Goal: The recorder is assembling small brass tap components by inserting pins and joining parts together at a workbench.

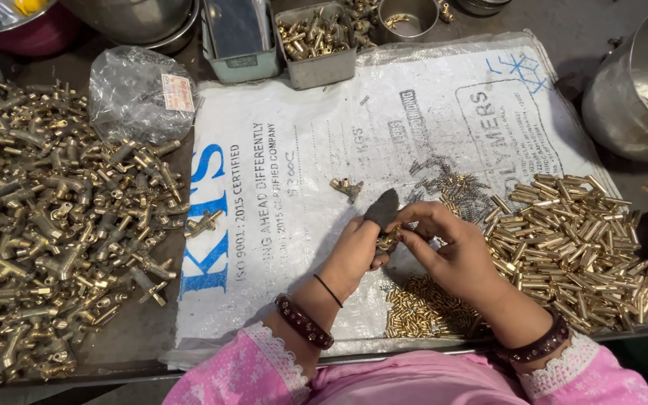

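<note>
My left hand (358, 251), with a dark cover on its thumb, and my right hand (448, 247) meet over a white woven sack (301, 172) and together pinch a small brass fitting (388, 240). A single brass fitting (347, 187) lies on the sack just beyond my hands. Below my right wrist sits a heap of small brass pins (418, 307). To the right spreads a pile of longer brass tubes (571, 247). Both wrists wear dark bracelets, and my sleeves are pink.
A large heap of brass valve bodies (54, 225) covers the left side. A crumpled clear plastic bag (140, 94) lies behind it. Grey metal trays (316, 41) with brass parts stand at the back. A steel pot (635, 90) sits at far right.
</note>
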